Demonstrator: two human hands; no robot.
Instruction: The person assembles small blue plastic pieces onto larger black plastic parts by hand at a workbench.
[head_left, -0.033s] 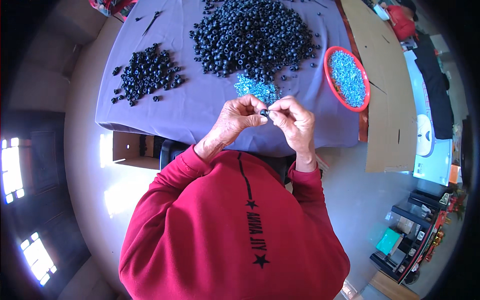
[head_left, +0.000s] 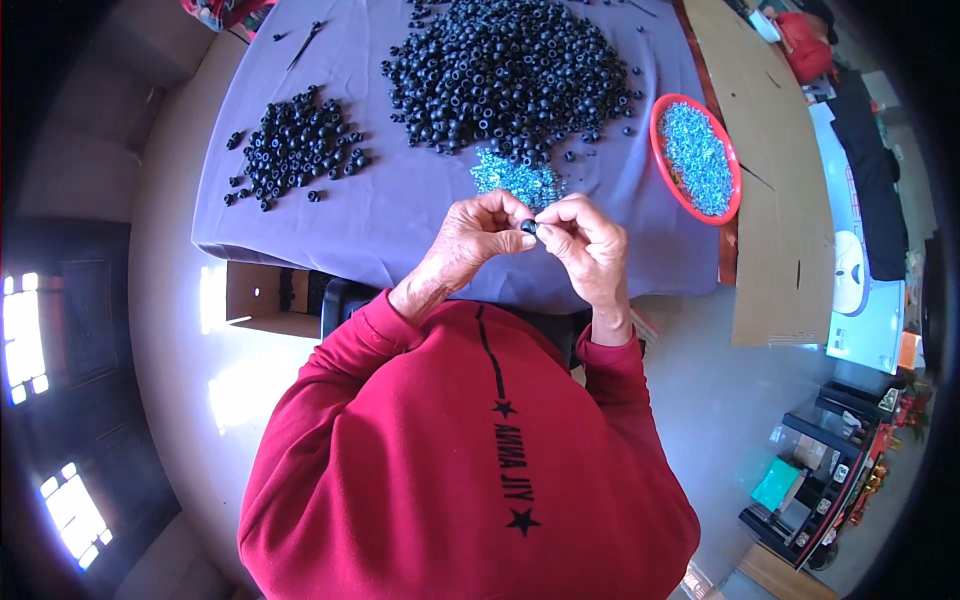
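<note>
Between the thumb and index finger of my left hand (head_left: 478, 235) is a small round black piece (head_left: 528, 227) with a shiny surface. The fingertips of my right hand (head_left: 588, 240) are pinched against its right side; anything tiny between them is too small to make out. Just beyond my fingers lies a small heap of shiny light-blue bits (head_left: 518, 180). It touches the near edge of a large pile of hollow black pieces (head_left: 505, 75), which look like the one I hold. A smaller group of black pieces (head_left: 298, 148) lies to the left.
A grey-purple cloth (head_left: 330, 225) covers the table. On its right edge stands a red oval dish (head_left: 656, 140) filled with light-blue bits. A thin black tool (head_left: 305, 45) lies at the far left. Flat cardboard (head_left: 785, 240) is beside the table. A person in red (head_left: 803, 48) is at the far right.
The view has shifted very slightly. Both hands stay together on the black piece, with the right fingertips barely moved.
</note>
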